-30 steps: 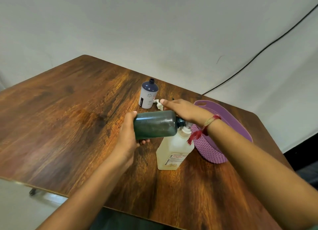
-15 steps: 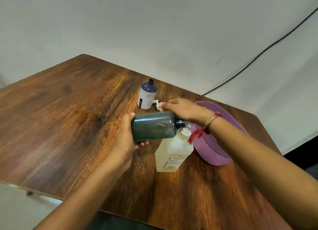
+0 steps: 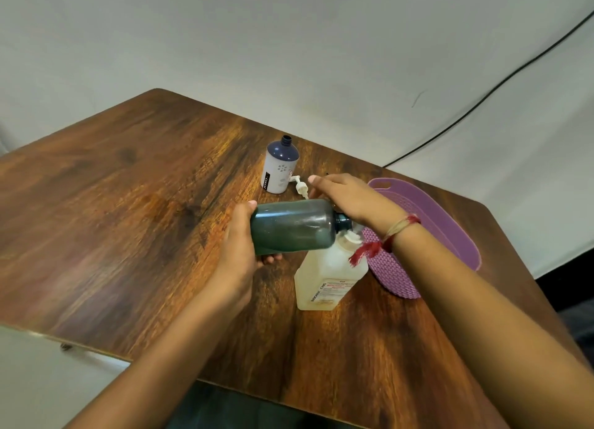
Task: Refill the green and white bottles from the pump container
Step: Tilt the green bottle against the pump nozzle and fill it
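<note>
Little has changed in the last second. On the tabletop (image 3: pixel 128 219) the pump container (image 3: pixel 328 274) stands as before. The green bottle (image 3: pixel 292 226) stays level with its neck at the spout. The white bottle (image 3: pixel 279 168) waits uncapped at 12 o'clock. The left hand (image 3: pixel 239 252) grips the green bottle's base. The right hand (image 3: pixel 347 197) lies on the pump head, fingers extended. Judgement: green fill still under way.

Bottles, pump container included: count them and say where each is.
3. The green bottle lies sideways in the left hand; the white bottle stands uncapped farther back; the pump container stands under the right hand. The purple basket could hide more.
</note>
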